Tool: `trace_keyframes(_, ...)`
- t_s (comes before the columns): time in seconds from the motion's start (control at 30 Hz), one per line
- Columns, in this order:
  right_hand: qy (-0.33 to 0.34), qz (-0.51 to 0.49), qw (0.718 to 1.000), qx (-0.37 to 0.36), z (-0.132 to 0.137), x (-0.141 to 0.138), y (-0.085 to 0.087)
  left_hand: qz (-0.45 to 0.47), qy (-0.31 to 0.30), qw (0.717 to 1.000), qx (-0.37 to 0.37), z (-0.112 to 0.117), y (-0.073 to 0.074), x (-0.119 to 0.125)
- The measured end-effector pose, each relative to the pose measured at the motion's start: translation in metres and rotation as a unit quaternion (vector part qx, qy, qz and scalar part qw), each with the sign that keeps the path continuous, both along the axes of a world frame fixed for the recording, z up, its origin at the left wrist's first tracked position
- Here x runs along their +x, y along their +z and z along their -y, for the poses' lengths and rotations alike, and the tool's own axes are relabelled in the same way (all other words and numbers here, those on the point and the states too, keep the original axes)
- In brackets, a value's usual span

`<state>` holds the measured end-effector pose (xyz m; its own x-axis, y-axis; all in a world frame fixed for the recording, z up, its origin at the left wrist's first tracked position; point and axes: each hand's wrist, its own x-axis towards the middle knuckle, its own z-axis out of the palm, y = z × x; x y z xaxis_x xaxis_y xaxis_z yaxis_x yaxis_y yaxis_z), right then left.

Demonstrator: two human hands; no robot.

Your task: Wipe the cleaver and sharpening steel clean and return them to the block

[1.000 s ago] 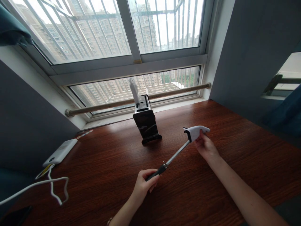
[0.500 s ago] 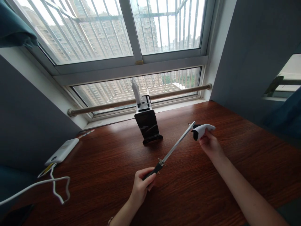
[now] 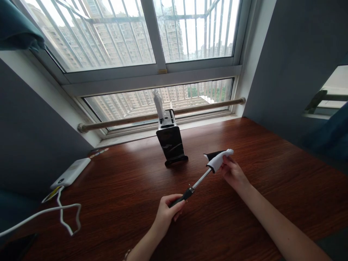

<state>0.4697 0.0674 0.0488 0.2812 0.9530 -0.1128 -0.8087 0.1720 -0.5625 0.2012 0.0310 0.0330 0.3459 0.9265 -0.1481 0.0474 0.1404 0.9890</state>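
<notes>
My left hand is closed around the dark handle of a small sword with a metal guard and a thin silvery blade. The blade slants up to the right, and its far part is hidden by a white cloth with black edging. My right hand pinches this cloth between thumb and fingers. A dark flap of the cloth stands out on its far side. Whether the cloth is wrapped fully around the blade, I cannot tell.
A black stand with a white tissue-like tuft above it stands near the window sill. At left lie a white power bank and a looped white cable. The wooden table ends at the window wall.
My right hand has moved left and slightly down with the cloth, which now covers the blade's far part. Earlier the blade tip was bare. The left hand has shifted slightly right.
</notes>
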Motion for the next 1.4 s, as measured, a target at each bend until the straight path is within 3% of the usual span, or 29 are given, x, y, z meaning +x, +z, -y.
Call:
trace_keyframes(0.17, -0.053, -0.041, 0.998, 0.000, -0.006, 0.016, 0.001, 0.000, -0.016, 1.000, -0.006, -0.001, -0.004, -0.001)
trace_keyframes(1.13, -0.041, -0.071, 0.997, -0.014, -0.005, 0.018, 0.003, -0.002, 0.009, 1.000, -0.002, 0.003, 0.005, 0.004)
trace_keyframes(1.4, -0.076, -0.081, 0.993, -0.034, -0.006, 0.021, 0.009, -0.011, 0.003, 1.000, 0.005, 0.003, 0.006, 0.004)
